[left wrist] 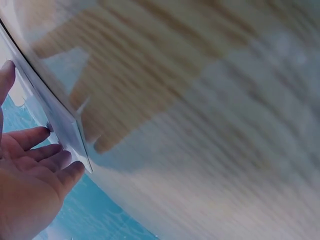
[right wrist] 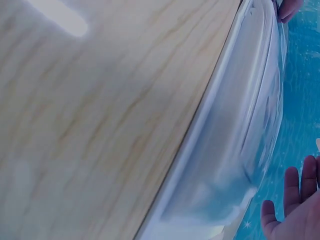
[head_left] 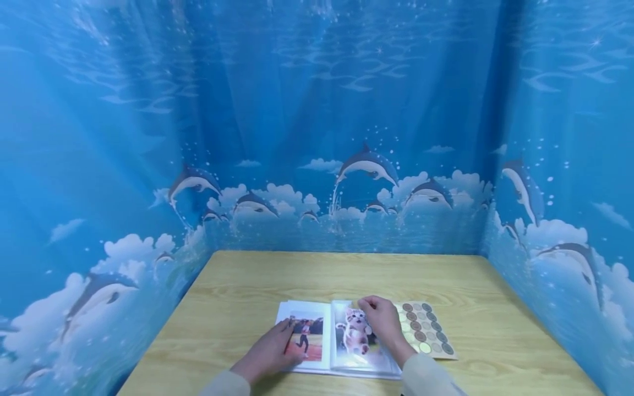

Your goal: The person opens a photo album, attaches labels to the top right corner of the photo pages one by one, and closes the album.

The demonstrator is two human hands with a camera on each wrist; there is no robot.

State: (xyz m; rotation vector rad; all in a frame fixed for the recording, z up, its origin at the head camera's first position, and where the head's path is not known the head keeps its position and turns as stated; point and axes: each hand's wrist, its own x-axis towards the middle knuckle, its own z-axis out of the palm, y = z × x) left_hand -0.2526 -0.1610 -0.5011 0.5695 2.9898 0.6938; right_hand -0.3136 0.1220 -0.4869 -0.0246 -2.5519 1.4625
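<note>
A photo album [head_left: 329, 363] lies open on the table. Its left page shows a photo of a runner [head_left: 307, 338], its right page a kitten photo [head_left: 355, 333] under clear plastic. My left hand [head_left: 271, 349] rests on the left page's outer edge; in the left wrist view its relaxed fingers [left wrist: 37, 145] touch the album's side. At the top of the kitten photo, my right hand [head_left: 385, 320] has its fingertips together on what looks like a small pale piece, mostly hidden. Its other fingers [right wrist: 295, 195] are spread in the right wrist view.
A sheet of round stickers or coin-like discs [head_left: 431, 330] in rows lies at the album's right, partly behind my right forearm. The wooden table [head_left: 247, 275] is bordered by blue dolphin-print curtains [head_left: 366, 165] at the back and sides.
</note>
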